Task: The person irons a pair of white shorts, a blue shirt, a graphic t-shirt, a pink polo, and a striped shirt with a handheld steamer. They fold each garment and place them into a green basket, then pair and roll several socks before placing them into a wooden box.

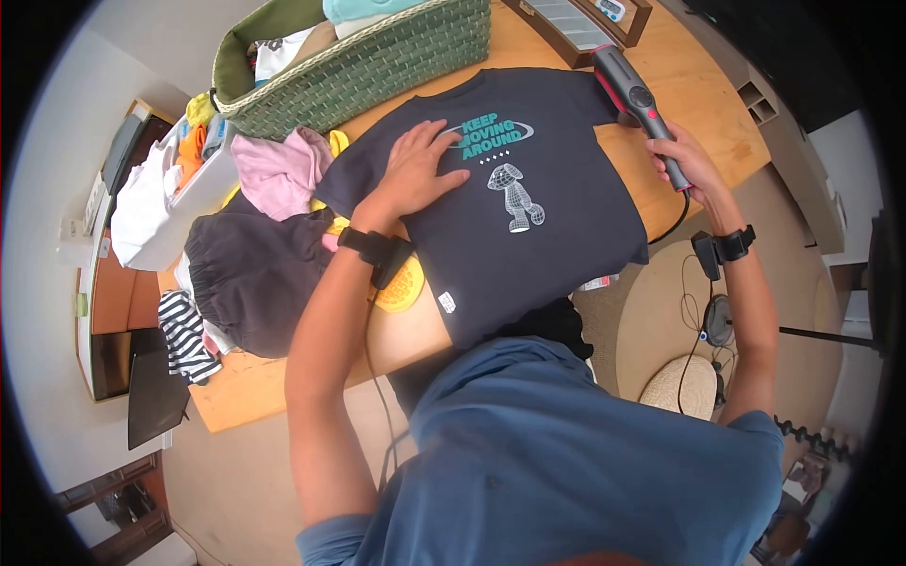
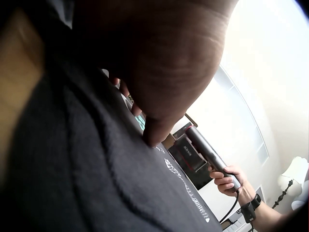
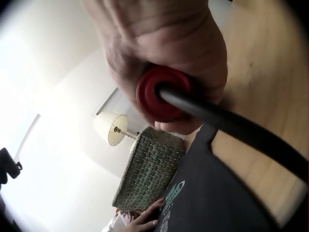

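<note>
A dark navy T-shirt lies spread on the wooden table, its print of teal letters and a white wireframe dog facing up. My left hand rests on its chest beside the lettering, fingers spread. In the right hand I grip a grey and red handheld garment steamer by its handle. The left wrist view shows the steamer raised, its head close over the far sleeve side. From the red handle end a black cord runs down past the table edge.
A green woven basket with folded cloth stands behind the shirt. At left are a pink garment, dark shorts, a striped garment and a white bin of clothes. A wooden box sits at the back.
</note>
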Tool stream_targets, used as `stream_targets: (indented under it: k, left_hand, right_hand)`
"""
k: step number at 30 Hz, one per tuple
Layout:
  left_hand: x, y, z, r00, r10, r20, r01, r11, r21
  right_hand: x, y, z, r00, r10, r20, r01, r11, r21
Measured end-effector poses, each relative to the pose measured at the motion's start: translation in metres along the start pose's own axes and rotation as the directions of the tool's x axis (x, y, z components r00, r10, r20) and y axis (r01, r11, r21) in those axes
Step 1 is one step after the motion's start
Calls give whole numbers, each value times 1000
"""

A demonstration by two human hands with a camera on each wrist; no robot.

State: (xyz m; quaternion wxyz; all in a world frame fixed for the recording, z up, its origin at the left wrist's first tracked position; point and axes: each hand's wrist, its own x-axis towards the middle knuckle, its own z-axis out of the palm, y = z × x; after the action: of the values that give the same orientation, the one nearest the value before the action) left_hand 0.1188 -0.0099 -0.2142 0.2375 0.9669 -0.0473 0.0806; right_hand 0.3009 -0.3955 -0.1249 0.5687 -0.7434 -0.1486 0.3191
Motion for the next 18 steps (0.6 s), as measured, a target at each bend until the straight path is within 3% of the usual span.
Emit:
stream_targets:
  k: [3,6,10,13,17,18]
  left_hand:
    - [-1,0,2,1000,5,13,-5,1000,26]
    - [0,1,-2,1000,0,9,-1,1000,29]
    - [0,-2,1,1000,16,-1,-16,1000,11]
    - [0,-5,3,1000,16,-8,-16,1000,19]
    - [1,-4,3,1000,21,-8,-20,999,31]
    - [1,-4,3,1000,21,-11,-21,999,34]
  right_hand:
    - [-16,-12,10,1000,-24,6,23,993,116]
    - [-9,-19,7,981,-81,177,129,952,-279]
    - [-3,-14,7,948,44,317,55,953,-298]
    - [-11,-3,-10,912,164,375,14,903,-430]
    - [-49,2,-46,804,420,421,-241,877,-415]
    - [-57,10,-60,780,443,442,-223,857,-465]
